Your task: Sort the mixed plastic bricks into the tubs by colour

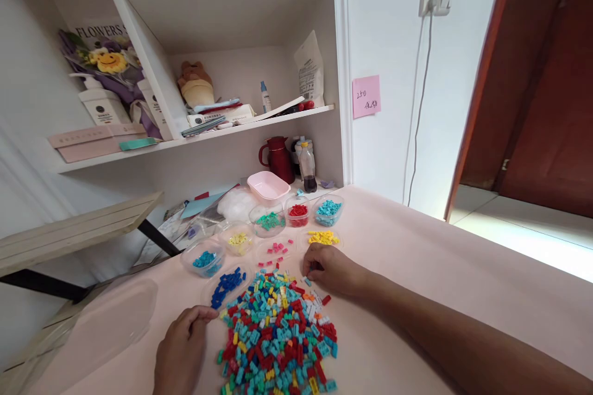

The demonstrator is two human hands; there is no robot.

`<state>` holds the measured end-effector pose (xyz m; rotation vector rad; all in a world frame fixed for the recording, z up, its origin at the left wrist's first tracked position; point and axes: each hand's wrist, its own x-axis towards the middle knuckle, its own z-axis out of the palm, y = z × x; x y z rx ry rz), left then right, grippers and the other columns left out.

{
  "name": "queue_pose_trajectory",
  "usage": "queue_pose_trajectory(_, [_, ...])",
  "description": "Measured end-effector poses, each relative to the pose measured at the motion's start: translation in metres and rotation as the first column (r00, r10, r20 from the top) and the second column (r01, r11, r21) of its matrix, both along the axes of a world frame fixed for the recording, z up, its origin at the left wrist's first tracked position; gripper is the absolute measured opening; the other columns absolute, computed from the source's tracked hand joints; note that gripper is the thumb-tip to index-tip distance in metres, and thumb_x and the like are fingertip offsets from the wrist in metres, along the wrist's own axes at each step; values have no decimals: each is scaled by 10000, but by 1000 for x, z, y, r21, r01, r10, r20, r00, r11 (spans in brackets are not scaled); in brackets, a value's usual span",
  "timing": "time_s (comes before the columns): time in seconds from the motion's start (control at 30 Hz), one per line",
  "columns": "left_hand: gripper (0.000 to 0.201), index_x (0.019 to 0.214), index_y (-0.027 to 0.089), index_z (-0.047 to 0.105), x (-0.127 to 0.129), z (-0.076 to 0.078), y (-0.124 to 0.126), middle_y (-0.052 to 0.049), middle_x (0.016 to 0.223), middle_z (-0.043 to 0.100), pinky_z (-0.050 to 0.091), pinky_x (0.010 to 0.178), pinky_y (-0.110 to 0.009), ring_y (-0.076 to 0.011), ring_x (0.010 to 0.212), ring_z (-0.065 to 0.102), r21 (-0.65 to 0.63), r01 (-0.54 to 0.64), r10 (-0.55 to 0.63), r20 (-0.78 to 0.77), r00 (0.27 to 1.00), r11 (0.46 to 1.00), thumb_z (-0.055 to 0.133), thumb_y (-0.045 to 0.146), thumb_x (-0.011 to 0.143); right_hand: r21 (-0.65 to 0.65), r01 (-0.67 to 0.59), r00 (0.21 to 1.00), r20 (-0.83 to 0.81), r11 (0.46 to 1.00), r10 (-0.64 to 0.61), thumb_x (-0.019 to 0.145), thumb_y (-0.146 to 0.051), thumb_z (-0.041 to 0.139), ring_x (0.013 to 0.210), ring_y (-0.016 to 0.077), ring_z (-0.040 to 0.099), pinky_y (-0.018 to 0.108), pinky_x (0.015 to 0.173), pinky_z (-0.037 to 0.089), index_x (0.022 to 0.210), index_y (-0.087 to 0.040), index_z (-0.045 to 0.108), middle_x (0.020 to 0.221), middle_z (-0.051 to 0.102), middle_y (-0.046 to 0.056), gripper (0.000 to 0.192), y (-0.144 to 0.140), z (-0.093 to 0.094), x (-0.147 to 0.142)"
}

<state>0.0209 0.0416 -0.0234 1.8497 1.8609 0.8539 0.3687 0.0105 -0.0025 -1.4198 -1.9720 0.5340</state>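
Sorting through a mixed pile of small bricks [278, 336] near the front edge of the pink tabletop [440, 271], a person works with both bare hands. At the pile's far right side the right hand [331, 271] curls narrow, fingertips pinching at a light blue brick [307, 282]. Beside the pile's left edge the left hand [180, 349] rests loosely curled, holding nothing visible. Farther back, clear dishes hold dark blue bricks [227, 284], yellow bricks [323, 237] and red bricks [298, 215].
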Motion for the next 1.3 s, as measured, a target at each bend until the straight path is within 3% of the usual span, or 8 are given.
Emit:
queue_pose_trajectory(0.2, [301,795,278,686,1,2,-2,16,997,721,448,884,-315,-216,1021,620,-10,5,-5,-14,1000,1000,398,355,755,1,34,997,-62,999,-34,738,-100,560,768,156,599,250,680,463,785,-192,721,861,681,40,191,0,-1,-3])
queue_pose_trajectory(0.33, [304,814,280,686,0,1,-2,15,1000,719,448,874,-312,-216,1019,619,-20,9,-10,-15,1000,1000,397,360,763,-90,-74,990,-130,993,61,785,-148,543,846,168,636,264,748,486,909,-229,747,942,715,26,253,1,2,6])
queue_pose_trajectory(0.5, [309,812,277,686,-1,0,-1,11,1002,719,446,888,-312,-213,1017,619,-12,15,-15,-13,1000,1000,390,354,767,-199,-64,995,-89,978,47,749,-152,585,843,179,641,268,717,493,1061,-236,714,957,709,35,347,-3,9,20])
queue_pose_trajectory(0.63, [311,793,270,691,-1,1,-2,3,987,727,457,887,-316,-217,1006,627,4,23,-23,-12,1000,1000,394,356,760,-194,-51,998,-43,980,44,742,-118,565,814,170,637,257,690,491,1093,-215,699,960,696,53,388,-4,10,23])
queue_pose_trajectory(0.77, [302,777,263,698,-1,2,-2,0,969,736,471,872,-308,-216,984,640,28,19,-18,-15,1000,999,411,354,755,-101,-19,999,33,995,23,723,-139,616,816,176,620,260,695,487,1039,-195,711,983,673,73,335,0,5,20])
queue_pose_trajectory(0.97, [296,785,265,704,-1,0,-1,3,971,739,485,845,-295,-212,978,647,40,21,-21,-18,1000,999,421,351,771,-18,-10,999,43,1000,11,696,-98,612,771,152,598,238,676,457,787,-191,702,893,659,40,158,0,2,16])
queue_pose_trajectory(1.3, [243,741,282,701,-4,0,1,37,906,750,512,810,-266,-198,935,670,68,7,-6,-16,1000,998,466,338,755,-38,34,994,104,999,-30,708,-137,621,732,135,582,220,625,412,801,-199,695,900,669,24,134,-4,11,13])
